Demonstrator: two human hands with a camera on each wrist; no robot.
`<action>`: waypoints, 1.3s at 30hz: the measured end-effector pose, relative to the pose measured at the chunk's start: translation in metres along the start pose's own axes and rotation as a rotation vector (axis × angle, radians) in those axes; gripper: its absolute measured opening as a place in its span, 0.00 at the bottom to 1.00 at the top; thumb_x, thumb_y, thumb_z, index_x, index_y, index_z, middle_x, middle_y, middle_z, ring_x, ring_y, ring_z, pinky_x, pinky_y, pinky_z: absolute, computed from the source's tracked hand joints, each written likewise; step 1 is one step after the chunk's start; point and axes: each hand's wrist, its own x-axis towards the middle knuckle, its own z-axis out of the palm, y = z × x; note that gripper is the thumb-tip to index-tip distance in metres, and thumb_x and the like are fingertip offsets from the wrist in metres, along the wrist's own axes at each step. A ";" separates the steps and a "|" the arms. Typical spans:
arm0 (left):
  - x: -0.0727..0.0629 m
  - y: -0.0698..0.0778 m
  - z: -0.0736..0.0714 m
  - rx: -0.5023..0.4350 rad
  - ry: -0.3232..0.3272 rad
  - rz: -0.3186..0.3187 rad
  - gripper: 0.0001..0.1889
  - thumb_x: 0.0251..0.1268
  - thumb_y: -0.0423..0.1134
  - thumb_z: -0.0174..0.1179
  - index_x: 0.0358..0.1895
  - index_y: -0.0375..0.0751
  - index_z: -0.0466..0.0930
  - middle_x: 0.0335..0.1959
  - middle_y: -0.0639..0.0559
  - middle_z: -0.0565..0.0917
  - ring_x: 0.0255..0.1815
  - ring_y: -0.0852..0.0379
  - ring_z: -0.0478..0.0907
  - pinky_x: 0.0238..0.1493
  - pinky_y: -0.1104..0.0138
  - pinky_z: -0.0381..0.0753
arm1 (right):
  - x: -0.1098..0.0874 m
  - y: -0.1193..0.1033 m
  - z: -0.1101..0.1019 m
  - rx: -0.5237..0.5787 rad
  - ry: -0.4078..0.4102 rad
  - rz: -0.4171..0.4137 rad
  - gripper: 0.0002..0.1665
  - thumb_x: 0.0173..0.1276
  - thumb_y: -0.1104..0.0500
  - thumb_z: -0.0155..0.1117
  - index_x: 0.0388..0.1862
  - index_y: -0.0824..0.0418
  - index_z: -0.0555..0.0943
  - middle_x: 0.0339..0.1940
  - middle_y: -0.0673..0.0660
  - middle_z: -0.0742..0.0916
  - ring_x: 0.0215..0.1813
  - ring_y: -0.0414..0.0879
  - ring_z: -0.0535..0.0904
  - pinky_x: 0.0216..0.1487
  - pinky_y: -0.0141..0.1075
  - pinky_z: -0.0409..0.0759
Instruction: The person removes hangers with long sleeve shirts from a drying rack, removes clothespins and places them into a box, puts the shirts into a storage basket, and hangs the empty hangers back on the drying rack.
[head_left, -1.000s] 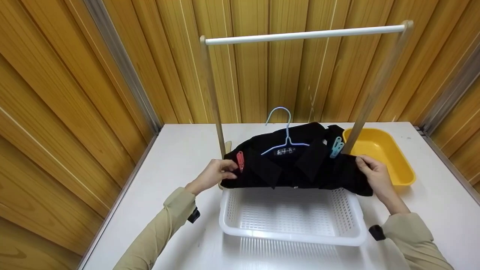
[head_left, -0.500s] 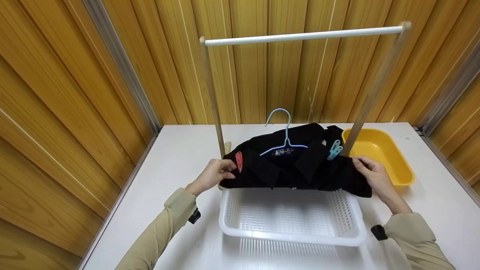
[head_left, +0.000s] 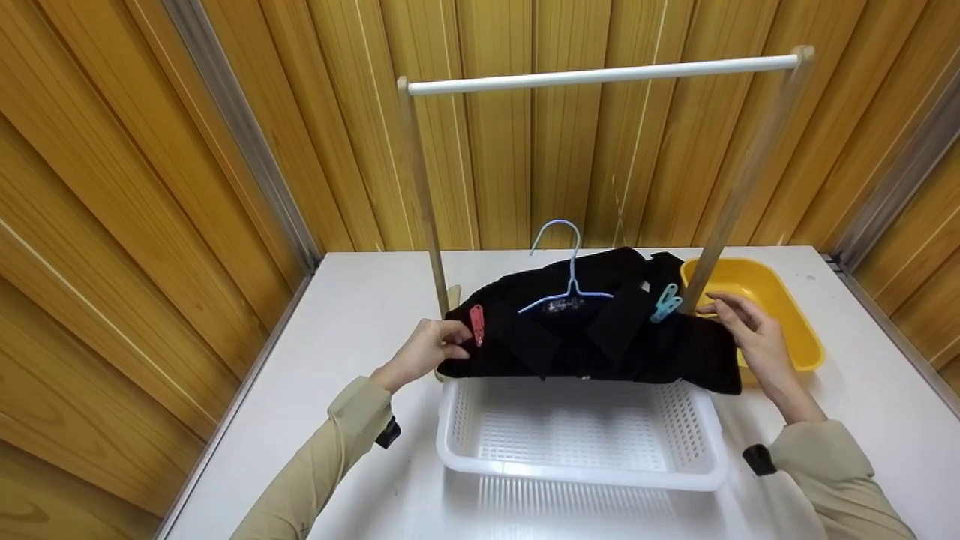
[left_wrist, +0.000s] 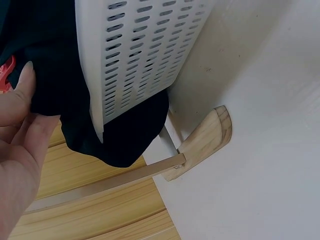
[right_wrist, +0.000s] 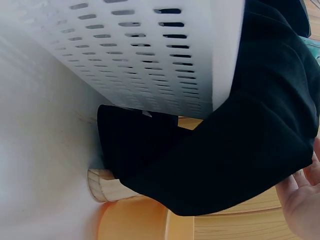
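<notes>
A black collared shirt lies draped over the back of the white perforated basket. A light-blue hanger sits inside its neck, hook upward. One red clothespin is at the shirt's left shoulder, and a teal clothespin is at the right. My left hand pinches the cloth beside the red clothespin; in the left wrist view the thumb presses on the fabric. At the other shoulder, my right hand has loosened, fingers extended along the shirt's edge and touching the cloth in the right wrist view.
Behind the basket stands a rack with a white rail, wooden posts and a wooden foot. A yellow tub is at the back right, partly behind the right post. Wood-patterned walls enclose the white table.
My right hand has let go of its pinch on the shirt's right shoulder, its fingers spreading and rising slightly. The left hand keeps its hold. The view has shifted slightly.
</notes>
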 end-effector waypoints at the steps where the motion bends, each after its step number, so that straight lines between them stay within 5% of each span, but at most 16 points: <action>1: 0.000 0.000 0.000 -0.001 -0.001 -0.002 0.08 0.45 0.23 0.66 0.31 0.32 0.79 0.28 0.52 0.78 0.31 0.58 0.73 0.34 0.67 0.75 | 0.000 -0.001 0.000 0.006 -0.002 -0.003 0.19 0.71 0.57 0.48 0.55 0.66 0.72 0.42 0.55 0.82 0.43 0.42 0.74 0.39 0.24 0.70; 5: 0.000 -0.001 0.000 -0.001 -0.001 -0.001 0.08 0.45 0.24 0.66 0.31 0.31 0.79 0.28 0.51 0.79 0.30 0.58 0.73 0.34 0.66 0.75 | 0.003 -0.003 0.002 0.066 -0.008 -0.029 0.20 0.71 0.59 0.48 0.56 0.71 0.69 0.44 0.60 0.81 0.45 0.42 0.76 0.47 0.26 0.70; 18: 0.002 0.000 -0.002 -0.019 -0.009 0.004 0.08 0.45 0.24 0.66 0.32 0.32 0.79 0.29 0.50 0.79 0.31 0.56 0.74 0.35 0.65 0.75 | 0.013 -0.013 0.010 0.316 -0.103 -0.190 0.16 0.68 0.72 0.47 0.54 0.77 0.68 0.45 0.61 0.82 0.46 0.47 0.77 0.45 0.33 0.73; 39: 0.001 -0.003 -0.001 0.003 -0.010 0.009 0.08 0.45 0.24 0.66 0.31 0.32 0.79 0.28 0.52 0.79 0.31 0.57 0.74 0.34 0.66 0.75 | 0.024 -0.014 0.021 0.164 -0.159 -0.233 0.22 0.57 0.80 0.55 0.52 0.79 0.69 0.48 0.67 0.79 0.47 0.47 0.76 0.44 0.31 0.74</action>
